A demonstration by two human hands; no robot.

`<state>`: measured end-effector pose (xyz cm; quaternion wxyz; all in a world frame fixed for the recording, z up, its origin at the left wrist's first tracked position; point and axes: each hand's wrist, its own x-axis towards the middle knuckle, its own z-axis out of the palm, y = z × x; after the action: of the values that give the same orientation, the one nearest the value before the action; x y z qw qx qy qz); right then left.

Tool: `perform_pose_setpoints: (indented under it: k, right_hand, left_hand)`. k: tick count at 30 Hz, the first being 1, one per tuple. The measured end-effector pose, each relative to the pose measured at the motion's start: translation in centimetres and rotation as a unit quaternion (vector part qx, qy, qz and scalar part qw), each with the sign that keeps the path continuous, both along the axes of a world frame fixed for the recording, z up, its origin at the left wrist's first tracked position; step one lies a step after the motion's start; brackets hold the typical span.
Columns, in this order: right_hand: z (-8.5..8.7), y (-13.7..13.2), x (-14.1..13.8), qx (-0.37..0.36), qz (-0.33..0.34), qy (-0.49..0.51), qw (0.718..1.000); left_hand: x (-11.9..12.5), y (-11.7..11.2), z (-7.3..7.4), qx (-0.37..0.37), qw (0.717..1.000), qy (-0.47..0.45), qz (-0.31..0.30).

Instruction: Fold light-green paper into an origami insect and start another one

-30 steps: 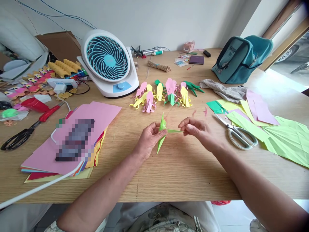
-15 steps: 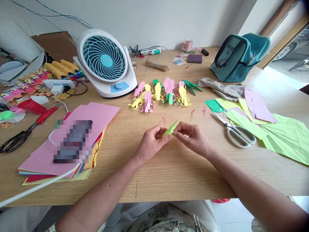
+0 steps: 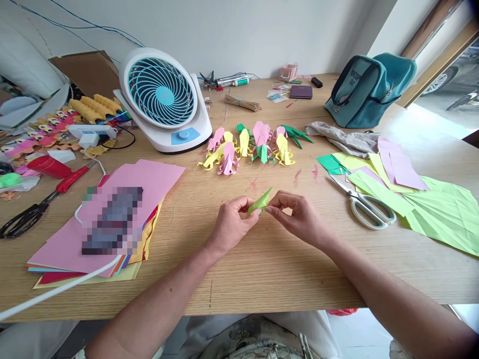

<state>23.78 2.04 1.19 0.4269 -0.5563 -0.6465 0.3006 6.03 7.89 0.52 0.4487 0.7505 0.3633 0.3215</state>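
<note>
A small light-green folded paper (image 3: 261,200) is held above the middle of the table, its pointed tip slanting up to the right. My left hand (image 3: 232,225) pinches its lower left part between thumb and fingers. At its lower right edge, the thumb and forefinger of my right hand (image 3: 297,217) are closed together on the paper. Beyond my hands stands a group of folded paper figures in pink, yellow and green, among them a pink one (image 3: 228,158) and a yellow one (image 3: 283,149).
White-handled scissors (image 3: 370,212) lie to the right beside light-green sheets (image 3: 449,214). On the left are a stack of coloured paper (image 3: 157,174) and red-and-black scissors (image 3: 48,197). A white fan (image 3: 183,137) and a teal bag (image 3: 359,99) stand farther back.
The folded paper has shifted slightly left and down and turned a little in my fingers. My right hand has drawn slightly outward along its edge.
</note>
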Motion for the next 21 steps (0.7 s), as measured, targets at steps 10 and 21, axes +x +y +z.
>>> perform_pose_setpoints:
  k: [10,21]
  right_hand:
    - [0.2,0.2,0.8,-0.061,0.013,-0.029,0.998]
    - [0.8,-0.1,1.6,-0.013,0.045,-0.091,0.995]
  left_hand:
    - [0.0,0.2,-0.2,-0.086,0.996,-0.030,-0.019]
    - [-0.1,0.5,-0.3,-0.145,0.988,-0.053,-0.028]
